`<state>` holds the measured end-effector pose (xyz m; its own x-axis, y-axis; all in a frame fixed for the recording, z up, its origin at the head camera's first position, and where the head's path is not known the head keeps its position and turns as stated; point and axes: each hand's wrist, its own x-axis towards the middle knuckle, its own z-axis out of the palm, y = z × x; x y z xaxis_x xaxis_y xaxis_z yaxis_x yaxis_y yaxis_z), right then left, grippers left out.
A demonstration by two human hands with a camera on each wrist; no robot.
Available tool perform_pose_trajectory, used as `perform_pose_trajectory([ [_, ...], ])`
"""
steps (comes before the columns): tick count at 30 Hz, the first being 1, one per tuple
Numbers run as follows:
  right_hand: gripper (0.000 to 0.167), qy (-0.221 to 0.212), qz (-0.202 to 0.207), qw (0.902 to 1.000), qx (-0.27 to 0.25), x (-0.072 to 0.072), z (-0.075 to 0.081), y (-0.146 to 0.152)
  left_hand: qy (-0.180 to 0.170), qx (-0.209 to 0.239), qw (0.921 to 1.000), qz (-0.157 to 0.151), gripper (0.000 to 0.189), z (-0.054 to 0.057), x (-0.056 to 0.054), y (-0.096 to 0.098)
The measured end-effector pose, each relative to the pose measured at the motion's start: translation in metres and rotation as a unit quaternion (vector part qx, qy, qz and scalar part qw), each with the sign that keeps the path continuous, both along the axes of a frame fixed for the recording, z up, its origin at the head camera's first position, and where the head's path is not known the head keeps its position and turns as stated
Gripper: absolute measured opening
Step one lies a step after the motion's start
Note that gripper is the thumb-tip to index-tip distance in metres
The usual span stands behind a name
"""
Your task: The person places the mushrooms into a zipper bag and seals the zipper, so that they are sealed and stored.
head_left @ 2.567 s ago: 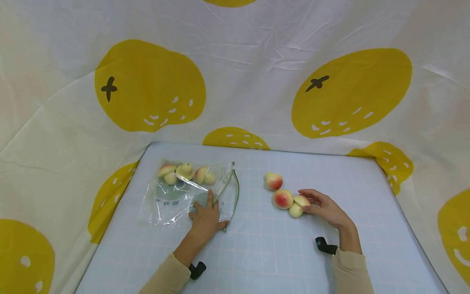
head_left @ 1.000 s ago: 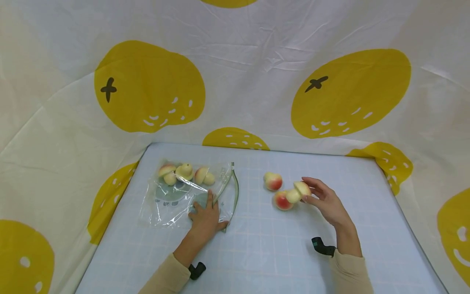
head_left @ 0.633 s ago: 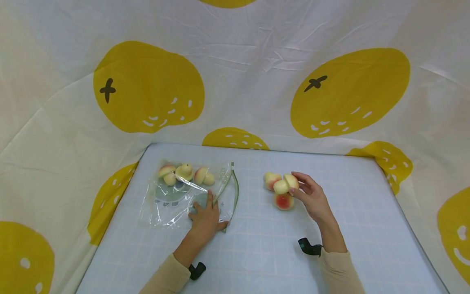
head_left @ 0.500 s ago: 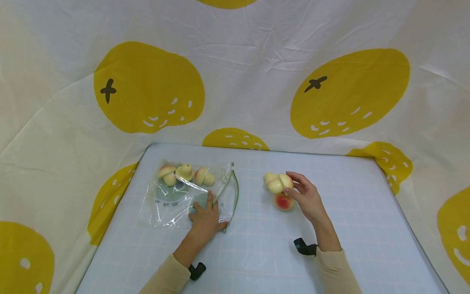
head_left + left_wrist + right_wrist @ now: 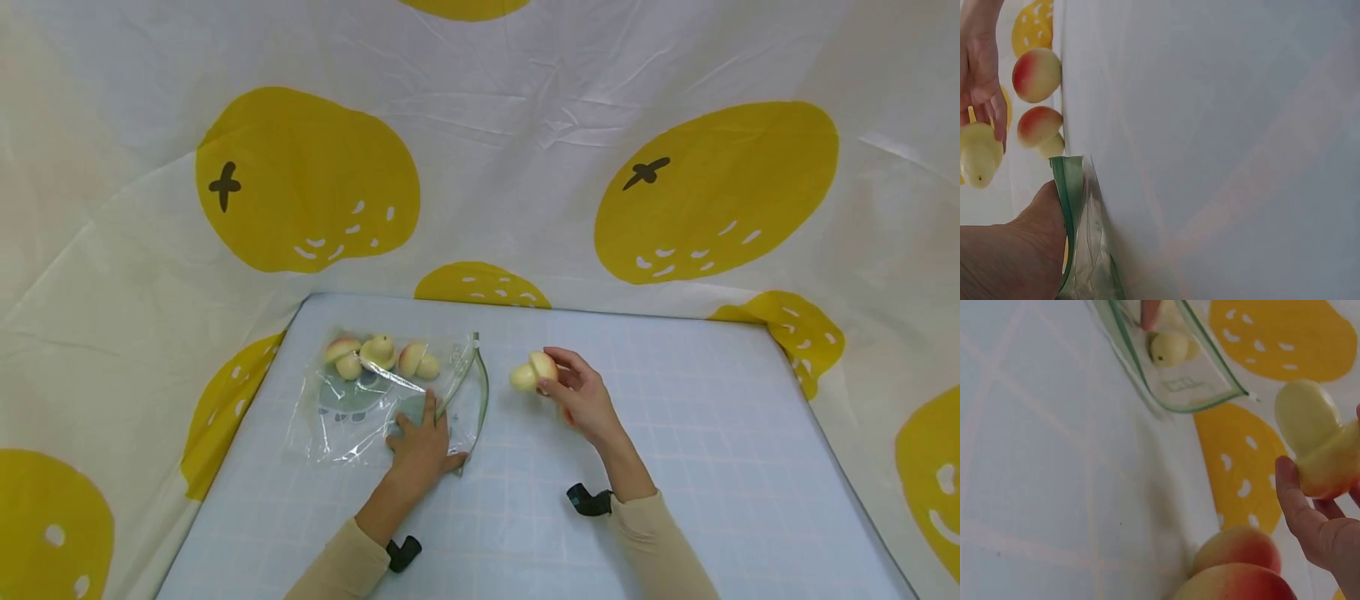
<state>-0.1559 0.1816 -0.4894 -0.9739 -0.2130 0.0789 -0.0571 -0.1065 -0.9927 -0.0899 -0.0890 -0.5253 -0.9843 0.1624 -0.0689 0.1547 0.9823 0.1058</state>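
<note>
My right hand [image 5: 588, 404] pinches a toy mushroom [image 5: 523, 377] by its cap between thumb and fingers, above the table to the right of the bag. Its pale stem points left, toward the clear zip bag [image 5: 337, 437]. My left hand [image 5: 420, 454] lies flat with spread fingers on that bag, near its green zip edge [image 5: 483, 392], which gapes on the right side. Inside the bag are three similar mushrooms [image 5: 418, 360]. Two more mushrooms with red-blushed caps stand on the table, largely hidden by my right hand in the head view; the left wrist view shows one cap [image 5: 1037, 75] and another [image 5: 1040, 127].
A pale checked cloth [image 5: 720, 433] covers the table. A white curtain [image 5: 510, 183] with big yellow fruit prints hangs around its back and sides. A black wrist camera [image 5: 588, 500] sits at my right wrist, another [image 5: 403, 552] at my left.
My right hand has picked the mushroom up from beside the other two, turned it stem-left, and carried it left toward the bag's mouth. My left hand has stayed in place on the bag.
</note>
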Motion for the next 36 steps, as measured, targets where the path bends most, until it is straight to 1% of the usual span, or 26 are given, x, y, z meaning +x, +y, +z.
perform_pose_trajectory([
  [4,0.054,-0.004,0.018,0.9998,-0.006,-0.003,-0.005,-0.014,0.009,0.005,0.9999,0.006,0.094,0.001,0.0,0.001],
  [7,0.052,-0.005,0.033,0.9995,0.001,-0.006,-0.011,-0.024,0.013,0.009,0.9998,0.011,0.092,0.002,-0.001,0.002],
  [13,0.051,-0.015,0.038,0.999,0.02,-0.008,-0.02,-0.04,0.01,0.009,0.9998,0.013,0.092,0.001,-0.001,0.002],
  [19,0.053,-0.03,0.043,0.9982,0.028,-0.008,-0.022,-0.05,0.006,0.008,0.9998,0.016,0.091,-0.001,-0.002,0.003],
  [20,0.053,-0.032,0.045,0.9979,0.032,-0.007,-0.018,-0.052,0.006,0.008,0.9998,0.016,0.091,-0.001,-0.002,0.003],
  [23,0.053,-0.036,0.049,0.9963,0.06,-0.003,-0.008,-0.059,0.004,0.009,0.9998,0.016,0.091,-0.001,-0.002,0.003],
  [26,0.051,-0.025,0.046,0.9933,0.103,0.003,0.003,-0.066,0.006,0.01,0.9999,0.013,0.09,-0.001,-0.002,0.003],
  [29,0.049,-0.008,0.043,0.9895,0.138,0.004,0.006,-0.072,0.006,0.011,0.9998,0.012,0.09,-0.001,-0.002,0.002],
  [33,0.049,-0.004,0.045,0.9865,0.158,0.003,0.006,-0.079,0.003,0.016,0.9998,0.015,0.09,0.001,-0.001,0.003],
  [36,0.05,-0.005,0.034,0.9847,0.171,-0.003,-0.008,-0.083,0.0,0.019,0.9997,0.016,0.09,0.003,-0.001,0.003],
])
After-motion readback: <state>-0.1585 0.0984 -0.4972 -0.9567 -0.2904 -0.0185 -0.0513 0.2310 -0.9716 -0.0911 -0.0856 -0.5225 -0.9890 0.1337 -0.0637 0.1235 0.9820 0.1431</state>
